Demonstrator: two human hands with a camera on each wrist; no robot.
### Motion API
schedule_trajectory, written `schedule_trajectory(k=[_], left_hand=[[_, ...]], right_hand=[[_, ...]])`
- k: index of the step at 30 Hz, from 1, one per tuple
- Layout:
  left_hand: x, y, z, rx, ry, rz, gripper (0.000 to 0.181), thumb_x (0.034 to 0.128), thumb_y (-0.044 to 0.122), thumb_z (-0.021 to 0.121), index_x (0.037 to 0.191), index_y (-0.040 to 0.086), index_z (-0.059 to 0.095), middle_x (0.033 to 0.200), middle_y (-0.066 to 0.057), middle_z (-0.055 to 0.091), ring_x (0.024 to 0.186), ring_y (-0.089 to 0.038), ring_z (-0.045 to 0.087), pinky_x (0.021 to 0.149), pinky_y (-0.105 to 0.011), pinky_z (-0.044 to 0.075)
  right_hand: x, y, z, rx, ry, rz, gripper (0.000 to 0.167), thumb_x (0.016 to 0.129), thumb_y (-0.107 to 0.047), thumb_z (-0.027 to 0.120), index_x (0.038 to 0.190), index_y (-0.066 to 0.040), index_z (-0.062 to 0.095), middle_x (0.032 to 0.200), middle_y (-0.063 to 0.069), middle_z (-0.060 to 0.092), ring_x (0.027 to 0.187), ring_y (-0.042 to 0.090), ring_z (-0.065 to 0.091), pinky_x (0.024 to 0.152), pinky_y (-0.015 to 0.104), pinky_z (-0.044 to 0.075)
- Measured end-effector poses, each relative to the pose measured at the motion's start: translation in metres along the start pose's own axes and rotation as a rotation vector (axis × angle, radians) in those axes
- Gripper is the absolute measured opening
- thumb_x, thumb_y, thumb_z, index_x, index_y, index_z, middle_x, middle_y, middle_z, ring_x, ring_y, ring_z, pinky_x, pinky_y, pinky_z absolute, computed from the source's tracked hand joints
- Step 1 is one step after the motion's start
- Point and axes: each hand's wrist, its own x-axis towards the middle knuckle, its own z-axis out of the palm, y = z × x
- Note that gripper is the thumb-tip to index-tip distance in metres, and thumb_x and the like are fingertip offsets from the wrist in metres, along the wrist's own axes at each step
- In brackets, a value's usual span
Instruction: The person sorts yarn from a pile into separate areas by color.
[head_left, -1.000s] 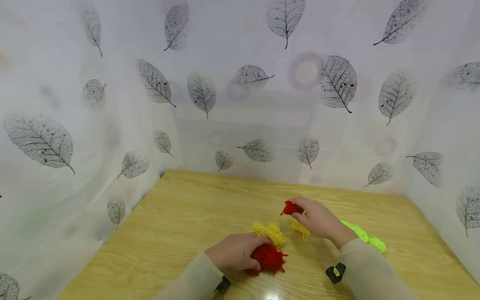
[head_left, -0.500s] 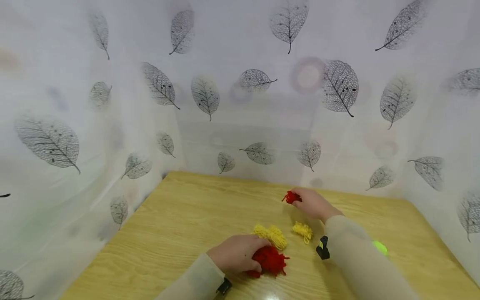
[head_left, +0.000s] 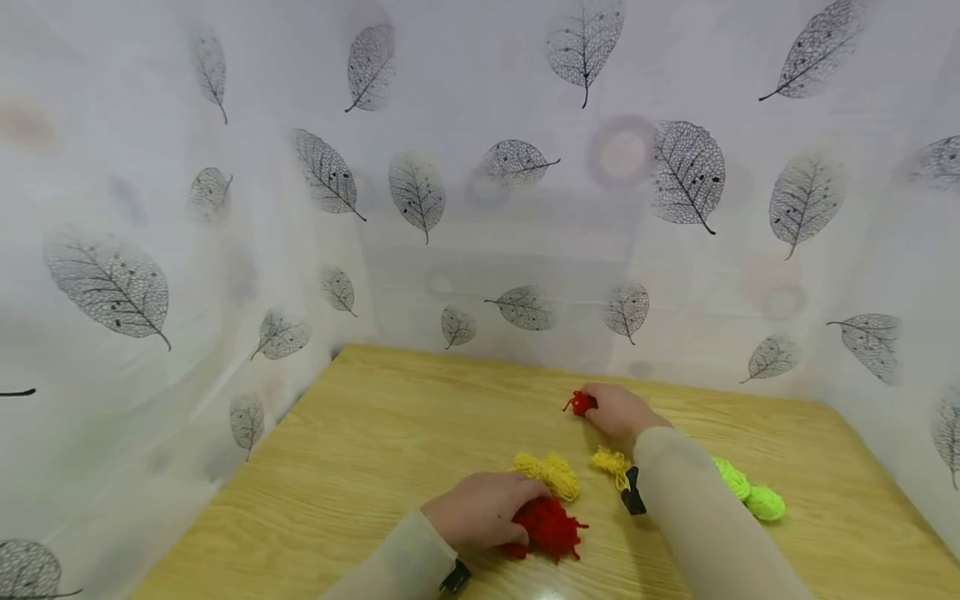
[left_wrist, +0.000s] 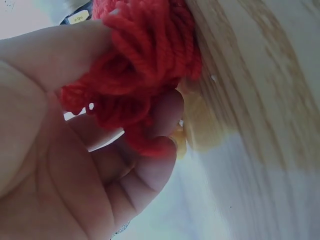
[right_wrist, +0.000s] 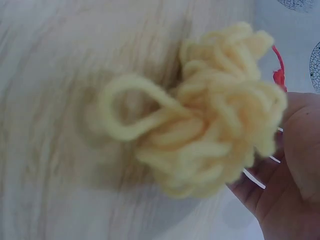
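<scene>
In the head view my left hand grips a large bundle of red yarn low on the wooden table. The left wrist view shows thumb and fingers curled around that red yarn. Farther back, my right hand holds a small red yarn bundle at its fingertips, near the table's far side. A yellow yarn bundle lies just beyond the left hand. A smaller yellow bundle sits under the right wrist; it fills much of the right wrist view as looped yellow yarn.
Bright green yarn lies to the right, partly behind the right forearm. A pale curtain with leaf prints surrounds the back and sides of the wooden table. Black wrist devices sit at both sleeves.
My right hand has moved farther back over the table, carrying the small red bundle past the smaller yellow one. The left hand keeps its grip on the large red bundle.
</scene>
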Motion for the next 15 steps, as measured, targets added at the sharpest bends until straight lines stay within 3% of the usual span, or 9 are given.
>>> schedule_trajectory(k=[3,9,15], left_hand=[[0.001,0.001,0.000,0.005,-0.001,0.002,0.050,0.0887,0.030,0.080,0.134,0.031,0.060,0.120,0.019,0.061,0.102,0.002,0.057,0.089,-0.025,0.051],[-0.001,0.002,-0.002,-0.001,0.000,0.019,0.049,0.0893,0.031,0.080,0.134,0.031,0.061,0.117,0.019,0.061,0.100,0.003,0.056,0.087,-0.025,0.051],[-0.007,0.002,-0.015,-0.082,0.051,0.016,0.047,0.0898,0.030,0.079,0.133,0.031,0.061,0.117,0.018,0.061,0.099,0.003,0.056,0.086,-0.024,0.050]], right_hand=[[-0.002,0.003,0.002,-0.003,0.008,-0.010,0.025,0.097,-0.006,0.061,0.122,-0.006,0.065,0.108,0.009,0.068,0.101,0.029,0.063,0.089,0.049,0.050],[-0.004,0.008,0.001,-0.026,-0.003,0.011,0.048,0.099,-0.009,0.057,0.145,0.003,0.049,0.141,0.026,0.054,0.129,0.046,0.050,0.107,0.060,0.039],[-0.006,0.013,-0.006,-0.020,-0.010,0.004,0.050,0.101,-0.013,0.054,0.148,0.003,0.046,0.144,0.027,0.050,0.131,0.047,0.048,0.109,0.061,0.037]])
